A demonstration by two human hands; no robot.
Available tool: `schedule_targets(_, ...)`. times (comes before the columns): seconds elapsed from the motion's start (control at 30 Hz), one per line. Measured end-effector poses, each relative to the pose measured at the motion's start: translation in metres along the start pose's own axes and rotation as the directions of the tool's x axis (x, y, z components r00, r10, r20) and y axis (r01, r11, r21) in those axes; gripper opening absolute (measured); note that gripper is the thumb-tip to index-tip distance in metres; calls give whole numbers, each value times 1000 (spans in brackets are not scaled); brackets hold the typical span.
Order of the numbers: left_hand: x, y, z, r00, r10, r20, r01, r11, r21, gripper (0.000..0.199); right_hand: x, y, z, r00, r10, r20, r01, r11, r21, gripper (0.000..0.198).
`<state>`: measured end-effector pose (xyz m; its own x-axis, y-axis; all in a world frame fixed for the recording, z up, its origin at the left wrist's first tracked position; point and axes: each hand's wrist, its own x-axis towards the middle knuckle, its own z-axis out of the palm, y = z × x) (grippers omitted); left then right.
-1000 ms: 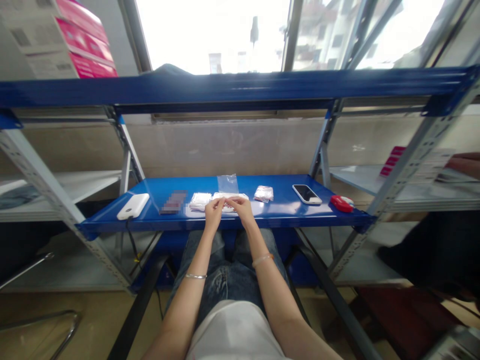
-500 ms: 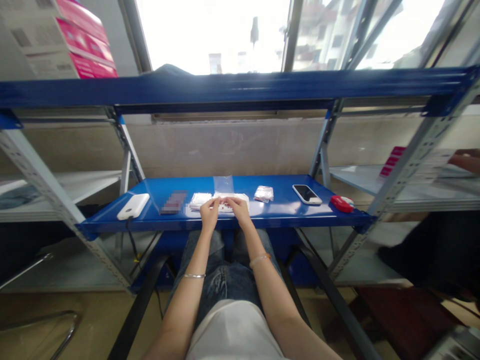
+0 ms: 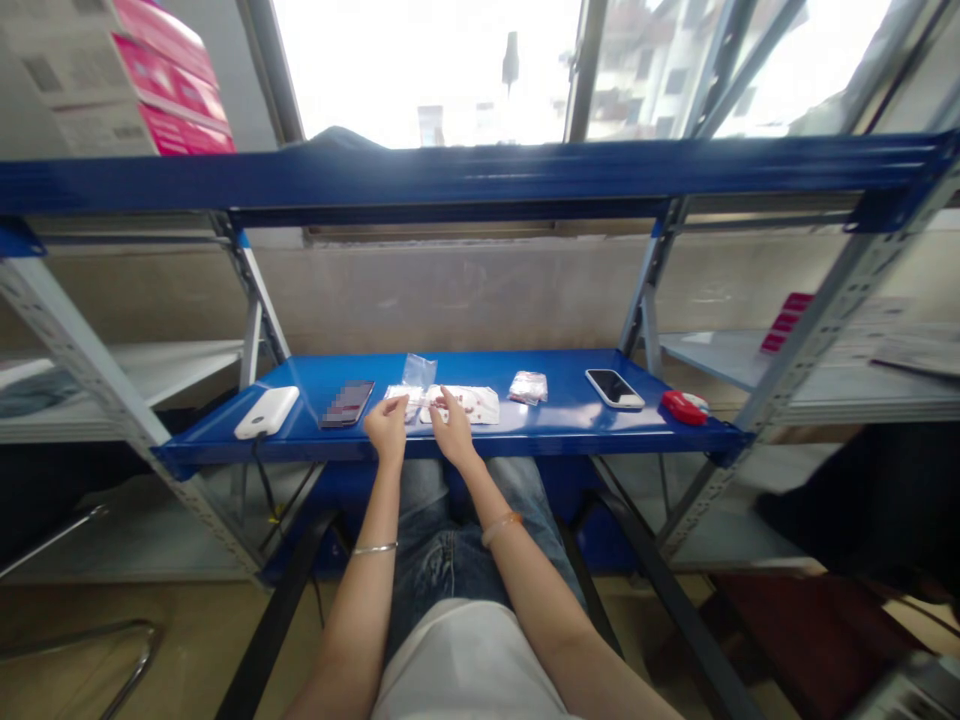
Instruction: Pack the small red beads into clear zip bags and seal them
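My left hand (image 3: pixel 386 428) has its fingers pinched together at the lower edge of a small clear plastic bag (image 3: pixel 420 370), which it appears to hold; the fingertips are small and blurred. Under the bag and partly behind that hand lies a pile of white packets (image 3: pixel 397 391). Just to the right, my right hand (image 3: pixel 453 432) is over the left part of a white sheet (image 3: pixel 489 404), thumb and fingers apart. Small reddish-brown pieces (image 3: pixel 469 402) are scattered on the sheet. Whether the right fingertips touch any piece is too small to tell.
On the blue tabletop (image 3: pixel 559 432) are a white power bank-like device (image 3: pixel 266 413) with a cable, a dark phone (image 3: pixel 351 404), a small plastic-wrapped bundle (image 3: pixel 529 387), a white-framed phone (image 3: pixel 613 388) and a red object (image 3: pixel 684 406). A blue shelf beam (image 3: pixel 480 172) crosses above.
Both hands have moved left, away from the middle of the white sheet, and apart. The clear bag has shifted left and tilted. More of the sheet and its pieces now shows.
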<state>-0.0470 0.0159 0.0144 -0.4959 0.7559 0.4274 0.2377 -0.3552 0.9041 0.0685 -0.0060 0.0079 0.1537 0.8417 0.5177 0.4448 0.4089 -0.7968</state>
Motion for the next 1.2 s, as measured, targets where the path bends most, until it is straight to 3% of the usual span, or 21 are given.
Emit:
schedule_targets(0.2,1,2,-19,995,22,-97,20,914,405,24,-23,-12,19,968,-125,217,193,924,-331,34)
schedule_targets(0.4,3,-4,-22,999,13,-42,13,832,554,19,-29,-13,24,948,-142,284,249,888,-387,41)
schedule_targets(0.57,5,-12,-20,997,67,-42,-30,812,583,16,-19,-11,10,974,-120,190,185,908,-375,42)
schedule_targets(0.7,4,-12,-18,986,149,-70,-85,825,559,16,-2,0,-13,997,-71,22,74,922,-379,40)
schedule_targets(0.83,-5,-3,-7,966,252,-52,-193,843,502,17,16,23,-49,984,-30,-174,-54,886,-460,40)
schedule_targets(1.0,-31,15,20,910,398,115,-409,822,397,16,25,52,-93,945,58,-321,-231,814,-533,46)
schedule_targets(1.2,-64,27,45,810,476,344,-564,792,232,18,24,59,-108,951,218,-222,-310,693,-651,35)
